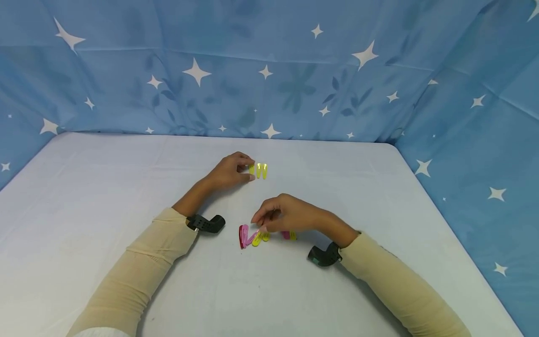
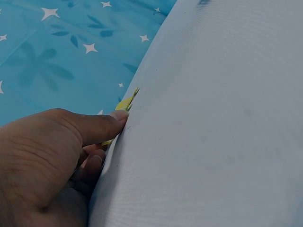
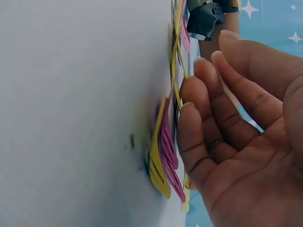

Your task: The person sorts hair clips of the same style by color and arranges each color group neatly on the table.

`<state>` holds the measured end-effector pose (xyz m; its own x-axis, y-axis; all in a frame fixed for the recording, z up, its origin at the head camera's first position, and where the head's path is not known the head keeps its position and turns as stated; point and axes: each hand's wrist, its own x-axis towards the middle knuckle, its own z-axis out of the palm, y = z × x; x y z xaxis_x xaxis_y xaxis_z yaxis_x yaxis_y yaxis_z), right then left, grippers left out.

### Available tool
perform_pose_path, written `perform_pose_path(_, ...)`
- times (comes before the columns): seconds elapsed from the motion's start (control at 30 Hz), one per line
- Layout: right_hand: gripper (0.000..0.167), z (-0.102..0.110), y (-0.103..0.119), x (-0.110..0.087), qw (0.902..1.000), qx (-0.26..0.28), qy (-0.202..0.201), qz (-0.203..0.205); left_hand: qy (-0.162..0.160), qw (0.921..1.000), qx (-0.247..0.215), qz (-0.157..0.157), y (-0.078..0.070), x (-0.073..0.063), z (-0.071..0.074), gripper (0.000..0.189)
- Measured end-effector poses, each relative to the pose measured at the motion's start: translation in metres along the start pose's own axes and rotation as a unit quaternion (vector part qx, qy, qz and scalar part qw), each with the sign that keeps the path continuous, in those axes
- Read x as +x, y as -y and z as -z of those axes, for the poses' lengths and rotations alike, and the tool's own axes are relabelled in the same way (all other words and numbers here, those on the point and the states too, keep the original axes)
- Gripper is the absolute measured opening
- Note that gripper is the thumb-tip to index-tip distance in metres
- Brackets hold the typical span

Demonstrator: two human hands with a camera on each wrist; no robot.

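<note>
My left hand (image 1: 229, 172) is at a short row of yellow snap hair clips, thumb and fingers on either end of the leftmost clip (image 1: 251, 169). In the left wrist view the thumb lies against that yellow clip (image 2: 124, 104). Two more yellow clips (image 1: 261, 171) stand side by side just to its right. Nearer to me, my right hand (image 1: 294, 214) hovers over a loose line of clips, fingers loosely bent, thumb apart from them and nothing between. Under it lie a red clip (image 1: 241, 238), pink clips (image 1: 245, 236) and yellow clips (image 1: 257, 239), partly hidden by the hand.
A white-covered table (image 1: 202, 285) spreads under both arms. Blue curtain (image 1: 236, 93) with white stars borders its back and right side. Black wrist cameras (image 1: 208, 224) are strapped over beige sleeves (image 1: 156, 252).
</note>
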<state>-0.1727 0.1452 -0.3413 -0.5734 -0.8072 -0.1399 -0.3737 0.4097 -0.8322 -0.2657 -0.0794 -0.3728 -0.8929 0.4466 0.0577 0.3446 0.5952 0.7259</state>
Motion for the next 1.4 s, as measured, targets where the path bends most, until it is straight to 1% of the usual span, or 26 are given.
perform_pose_path(0.13,0.022,-0.004,-0.001,0.000,0.9999,-0.007,-0.004,-0.013,0.003,1.0000,0.002,0.005,0.002,0.001,-0.001,0.050)
perform_pose_path(0.3,0.021,-0.009,0.003,0.000,0.9987,-0.040,-0.013,-0.028,0.005,1.0000,-0.002,0.002,0.004,0.001,-0.002,0.050)
perform_pose_path(0.57,0.018,-0.016,0.008,0.001,0.9953,-0.092,-0.009,-0.030,0.004,1.0000,-0.003,-0.003,0.004,0.000,-0.002,0.049)
perform_pose_path(0.83,0.014,-0.019,0.013,0.001,0.9928,-0.114,-0.002,-0.036,0.000,0.9999,0.001,-0.015,0.005,0.000,-0.001,0.049)
perform_pose_path(1.0,0.010,-0.019,0.013,0.001,0.9938,-0.104,-0.009,-0.037,-0.002,0.9999,-0.001,-0.016,0.004,0.000,0.000,0.049)
perform_pose_path(1.2,0.008,-0.015,0.010,0.000,0.9949,-0.092,-0.014,-0.039,0.000,1.0000,0.003,-0.004,0.002,-0.001,0.000,0.048)
perform_pose_path(1.4,0.007,-0.011,0.010,-0.002,0.9956,-0.068,-0.026,-0.059,-0.002,1.0000,0.002,0.002,0.001,-0.001,-0.001,0.047)
